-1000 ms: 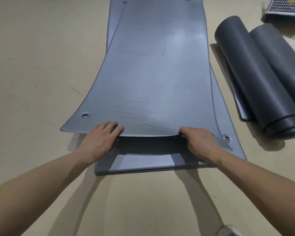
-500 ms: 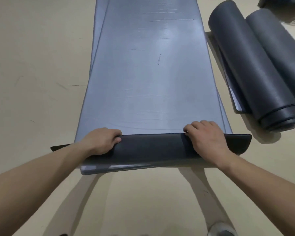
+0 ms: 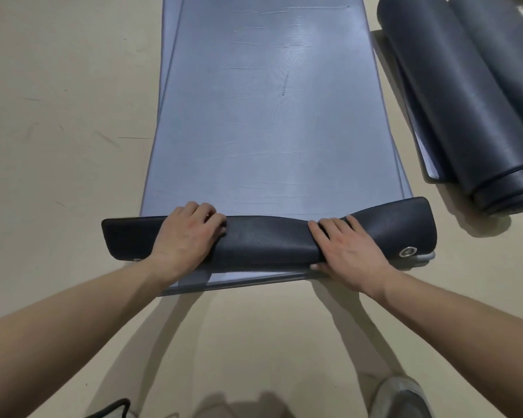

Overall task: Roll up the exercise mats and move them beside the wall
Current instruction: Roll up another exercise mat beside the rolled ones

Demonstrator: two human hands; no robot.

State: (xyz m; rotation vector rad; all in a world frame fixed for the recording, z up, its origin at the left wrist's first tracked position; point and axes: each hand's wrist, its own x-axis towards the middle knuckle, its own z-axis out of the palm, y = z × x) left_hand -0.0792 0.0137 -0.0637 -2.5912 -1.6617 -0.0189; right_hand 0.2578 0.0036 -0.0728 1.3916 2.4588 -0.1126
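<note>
The left hand (image 3: 187,236) curls over the turned-back near end of the top mat (image 3: 269,116), fingers hooked on the fold's far edge. The right hand (image 3: 347,251) grips the same fold further right, fingers laid over it and thumb tucked under its near edge. The fold shows the dark underside, with a grommet (image 3: 407,251) at its right corner. Beyond it the top mat lies flat, running far across the floor (image 3: 58,146) on a second mat (image 3: 239,280). Two rolled mats (image 3: 465,101) lie side by side at far right. A shoe (image 3: 402,393) shows nearest.
</note>
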